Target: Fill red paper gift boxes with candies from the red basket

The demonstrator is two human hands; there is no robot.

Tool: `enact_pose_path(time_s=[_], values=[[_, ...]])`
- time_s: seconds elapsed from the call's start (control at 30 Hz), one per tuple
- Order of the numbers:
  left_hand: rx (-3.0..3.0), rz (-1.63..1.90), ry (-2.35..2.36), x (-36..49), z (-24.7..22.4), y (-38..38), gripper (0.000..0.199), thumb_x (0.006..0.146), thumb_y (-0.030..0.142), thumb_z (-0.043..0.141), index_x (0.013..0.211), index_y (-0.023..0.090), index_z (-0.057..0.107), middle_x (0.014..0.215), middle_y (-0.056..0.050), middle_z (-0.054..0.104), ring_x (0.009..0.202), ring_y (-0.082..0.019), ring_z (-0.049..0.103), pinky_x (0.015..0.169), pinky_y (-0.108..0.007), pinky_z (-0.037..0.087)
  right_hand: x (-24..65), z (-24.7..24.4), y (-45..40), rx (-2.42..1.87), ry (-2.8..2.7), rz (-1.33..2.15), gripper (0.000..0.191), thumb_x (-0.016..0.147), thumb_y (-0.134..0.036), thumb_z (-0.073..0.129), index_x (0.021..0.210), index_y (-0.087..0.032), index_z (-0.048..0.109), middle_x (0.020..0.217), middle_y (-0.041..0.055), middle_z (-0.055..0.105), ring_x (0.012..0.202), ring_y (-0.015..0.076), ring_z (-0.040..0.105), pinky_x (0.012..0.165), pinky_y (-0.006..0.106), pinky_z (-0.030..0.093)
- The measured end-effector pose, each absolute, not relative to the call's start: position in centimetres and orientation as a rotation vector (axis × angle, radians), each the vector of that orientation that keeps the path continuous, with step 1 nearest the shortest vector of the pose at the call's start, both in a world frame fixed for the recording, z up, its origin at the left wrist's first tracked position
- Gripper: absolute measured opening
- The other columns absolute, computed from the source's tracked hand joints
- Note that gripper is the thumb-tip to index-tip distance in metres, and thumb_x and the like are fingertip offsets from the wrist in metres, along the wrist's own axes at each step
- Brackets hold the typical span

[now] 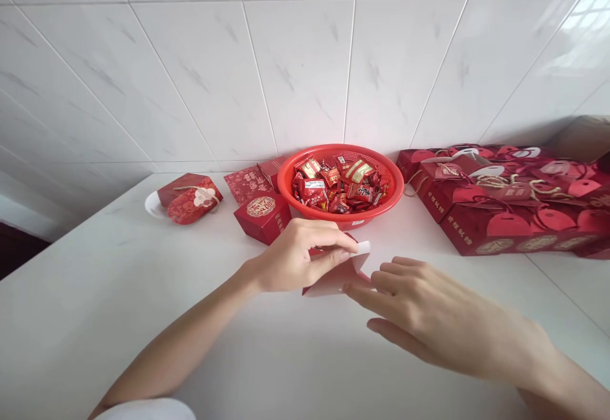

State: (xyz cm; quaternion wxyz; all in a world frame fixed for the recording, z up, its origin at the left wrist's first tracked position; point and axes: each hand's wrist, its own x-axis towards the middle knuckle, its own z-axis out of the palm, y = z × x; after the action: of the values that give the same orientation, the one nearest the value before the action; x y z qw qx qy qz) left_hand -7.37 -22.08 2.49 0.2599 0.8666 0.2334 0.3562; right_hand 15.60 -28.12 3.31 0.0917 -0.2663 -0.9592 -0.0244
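Though part-hidden, carton [333,277] apparently below grip [305,256]

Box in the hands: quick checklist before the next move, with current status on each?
1. Left hand has hold of the box: ok, pinched at its upper side near the white flap.
2. Right hand at the box: ok, index fingertip at the near edge.
3. Box closed: not ok, pale inside shows.
4. Box contents: cannot tell, left hand blocks part of the view.
5. Basket upright, sweets inside it: ok.
6. Box stack away from both hands: ok, off to the right.
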Motion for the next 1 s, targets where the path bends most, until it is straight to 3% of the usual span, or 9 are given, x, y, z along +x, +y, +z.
enact_pose_path(time_s=[0.13, 0.43, 0.63, 0.77, 0.87, 1.0], values=[[2.128, 0.960, 0.629, -7.7, 2.9, -21.1, 0.010, 0.091, 0.018, 0.068, 0.092, 0.019, 0.078, 0.080, -0.002, 0.076, 0.069, -0.013, 0.068, 0.065, -0.022, 0.053, 15.8, 3.9, -27.3, -0.861, -2.866, 0.044, 0.026, 0.088, -0.024, 0.073, 0.112, -0.017, 0.066, 0.086, 0.0057, 0.071, 0.070, 0.0209, 0.065, 0.066, 0.034, 0.046], [2.025, 0.852, 0.787, -6.8, 2.4, -20.3, 0.015, 0.091, 0.024, 0.068, 0.098, 0.016, 0.077, 0.095, -0.006, 0.079, 0.089, -0.019, 0.074, 0.079, -0.026, 0.057, 19.0, 6.3, -21.5, -0.598, -2.513, 0.931, 0.035, 0.093, -0.033, 0.068, 0.123, -0.016, 0.070, 0.094, 0.0073, 0.075, 0.073, 0.0130, 0.065, 0.069, 0.025, 0.053], [2.371, 0.890, 0.732, -6.6, 4.2, -19.1, 0.018, 0.095, 0.020, 0.061, 0.100, 0.017, 0.078, 0.089, -0.005, 0.078, 0.078, -0.014, 0.070, 0.073, -0.023, 0.053, 19.8, 5.5, -14.5, -0.906, -1.959, 0.813, 0.035, 0.087, -0.047, 0.068, 0.100, -0.015, 0.075, 0.085, 0.0066, 0.075, 0.075, 0.0181, 0.068, 0.070, 0.030, 0.054], [2.429, 0.743, 0.755, -6.3, 4.6, -18.6, 0.022, 0.097, 0.023, 0.059, 0.108, 0.020, 0.078, 0.093, -0.004, 0.078, 0.080, -0.015, 0.069, 0.078, -0.026, 0.053, 17.8, 3.3, -9.9, -1.278, -1.970, 0.499, 0.024, 0.089, -0.032, 0.060, 0.102, -0.016, 0.072, 0.084, 0.0047, 0.074, 0.078, 0.0184, 0.068, 0.072, 0.029, 0.053], [2.407, 0.701, 0.745, -6.5, 4.7, -18.5, 0.029, 0.101, 0.032, 0.056, 0.122, 0.024, 0.074, 0.104, -0.005, 0.077, 0.091, -0.017, 0.070, 0.087, -0.028, 0.054, 16.2, 1.6, -7.8, -1.455, -2.062, 0.442, 0.014, 0.081, -0.022, 0.067, 0.093, -0.018, 0.071, 0.076, 0.0026, 0.071, 0.071, 0.0179, 0.065, 0.063, 0.026, 0.046], [2.302, 0.778, 0.825, -7.9, 5.2, -17.4, 0.037, 0.100, 0.041, 0.054, 0.130, 0.025, 0.069, 0.117, -0.006, 0.075, 0.108, -0.021, 0.068, 0.092, -0.030, 0.054, 15.0, 0.3, -7.0, -1.588, -2.182, 0.431, 0.026, 0.059, -0.017, 0.082, 0.081, -0.020, 0.068, 0.080, 0.0023, 0.070, 0.077, 0.0212, 0.064, 0.059, 0.025, 0.039]])
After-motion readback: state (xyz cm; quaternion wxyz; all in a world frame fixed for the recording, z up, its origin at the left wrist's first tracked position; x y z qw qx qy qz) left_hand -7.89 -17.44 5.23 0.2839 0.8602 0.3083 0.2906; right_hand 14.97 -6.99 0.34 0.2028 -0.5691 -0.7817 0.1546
